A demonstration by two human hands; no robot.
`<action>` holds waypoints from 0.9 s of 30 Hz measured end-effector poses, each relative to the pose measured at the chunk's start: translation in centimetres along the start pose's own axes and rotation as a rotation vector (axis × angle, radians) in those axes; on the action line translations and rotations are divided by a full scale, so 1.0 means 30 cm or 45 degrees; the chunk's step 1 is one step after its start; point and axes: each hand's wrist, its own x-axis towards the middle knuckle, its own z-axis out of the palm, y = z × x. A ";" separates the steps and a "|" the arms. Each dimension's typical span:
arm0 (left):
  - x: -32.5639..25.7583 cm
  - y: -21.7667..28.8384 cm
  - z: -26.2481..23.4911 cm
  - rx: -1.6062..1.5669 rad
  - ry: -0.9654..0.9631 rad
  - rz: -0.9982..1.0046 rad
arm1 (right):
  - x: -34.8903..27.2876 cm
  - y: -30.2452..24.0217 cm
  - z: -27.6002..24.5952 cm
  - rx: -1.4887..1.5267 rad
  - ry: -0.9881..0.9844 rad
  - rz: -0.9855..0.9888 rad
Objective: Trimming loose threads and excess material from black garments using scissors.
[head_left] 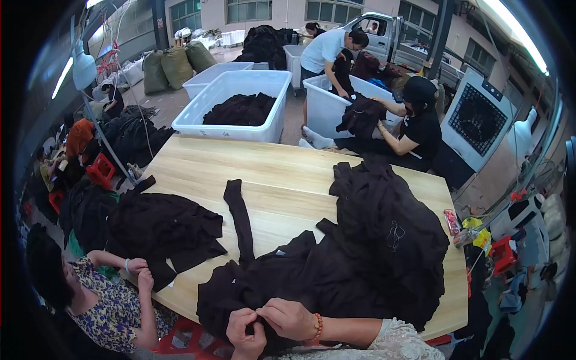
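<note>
The black garment (231, 298) looks soft and limp, best held near-edge, where left hand (246, 333) and right hand (289, 318) pinch something indistinct.

Stretches back as a wide workshop over a drab floor (171, 108) to a pale wall (288, 11) set with paned windows (248, 10). Rises on dark pillars (441, 39) at left and right, lit by white tube lights (519, 36) (longer-looking on the right). Holds a pale wood-grain table (186, 174) in the foreground and, beyond its far edge, white plastic tubs (228, 133). Shows bulging olive-brown sacks (177, 69) farther back on the left, and a silver-grey truck (384, 45) right of centre. Has a large pale box with a dark square grille (477, 117) near the table's far right corner, plus red plastic stools (102, 171) on both sides.
</note>
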 end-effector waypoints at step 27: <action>0.022 -0.019 -0.057 0.005 -0.417 -0.344 | -0.011 0.099 -0.057 0.201 -0.141 0.067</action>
